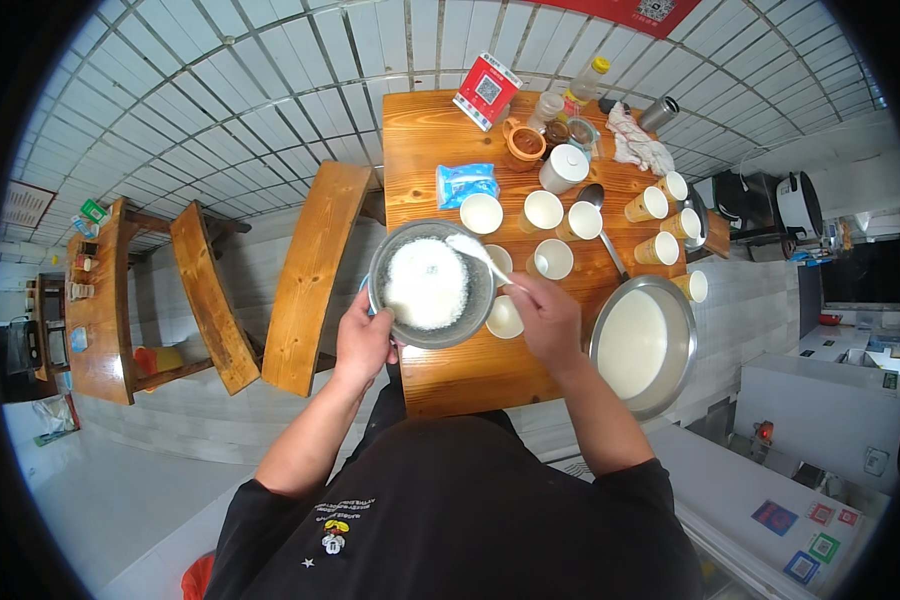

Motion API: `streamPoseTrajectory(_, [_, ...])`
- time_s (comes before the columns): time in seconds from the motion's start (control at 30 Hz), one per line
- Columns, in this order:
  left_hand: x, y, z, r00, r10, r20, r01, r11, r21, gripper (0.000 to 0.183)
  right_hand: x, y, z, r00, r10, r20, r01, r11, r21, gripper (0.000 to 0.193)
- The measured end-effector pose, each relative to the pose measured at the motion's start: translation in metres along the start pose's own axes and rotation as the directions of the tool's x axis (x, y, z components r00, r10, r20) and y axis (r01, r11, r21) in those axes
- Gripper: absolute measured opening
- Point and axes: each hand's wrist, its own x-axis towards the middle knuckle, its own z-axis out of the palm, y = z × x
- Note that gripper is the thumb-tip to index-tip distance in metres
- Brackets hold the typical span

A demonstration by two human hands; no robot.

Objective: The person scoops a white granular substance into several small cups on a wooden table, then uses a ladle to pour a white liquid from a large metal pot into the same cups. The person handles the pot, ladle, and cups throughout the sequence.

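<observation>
Left hand (pixel 363 340) gripping the near rim of a metal bowl (pixel 475 315), thumb over the edge, bowl lifted and tilted a little above the front of the wooden table (pixel 420 150); bowl filled with white grainy stuff (pixel 426 283), most likely rice or sugar, hard to tell which. Right hand (pixel 547 318) closed around the handle of a spoon (pixel 467 247), scoop end heaped with the same white stuff and resting over the bowl's far right rim. Just beyond the bowl, a cluster of white cups (pixel 481 212), some partly hidden behind bowl and spoon, one right below the right hand. Further right, a row of paper cups (pixel 649 203) near the table's edge. Right of the right forearm, a big metal basin (pixel 673 375) holding white liquid, hanging partly past the table corner. A ladle (pixel 593 197) lying between the cups. At the far end, a blue packet (pixel 466 182), a brown clay jug (pixel 524 142), a white jar (pixel 563 168), a crumpled cloth (pixel 638 142) and a red card (pixel 487 90). Wooden benches (pixel 310 275) to the left of the table
</observation>
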Motion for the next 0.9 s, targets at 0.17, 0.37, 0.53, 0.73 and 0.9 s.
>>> streamPoseTrajectory(0.17, [-0.004,0.002,0.003,0.999,0.028,0.036,-0.028,1.0,0.009,0.05,-0.024,-0.004,0.025,0.919,0.348,0.184,-0.383,0.898,0.216,0.025])
streamPoseTrajectory(0.37, [-0.005,-0.001,0.003,0.999,0.032,0.038,-0.033,0.999,0.038,0.05,-0.036,-0.011,0.031,0.669,0.684,0.291,-0.723,0.507,0.47,0.028])
streamPoseTrajectory(0.53, [-0.005,0.005,0.006,0.998,0.01,0.056,-0.013,0.999,0.052,0.047,-0.036,-0.012,0.018,0.691,0.683,0.236,-0.682,0.508,0.526,0.025])
streamPoseTrajectory(0.73, [-0.002,0.006,0.014,0.997,-0.026,0.072,0.024,0.999,0.026,0.04,-0.039,-0.001,-0.009,0.688,0.689,0.226,-0.607,0.377,0.7,0.024])
streamPoseTrajectory(0.9, [0.0,0.004,0.012,0.998,-0.018,0.057,0.014,0.998,0.06,0.039,-0.038,0.016,-0.051,0.664,0.748,0.016,-0.491,0.419,0.764,0.026])
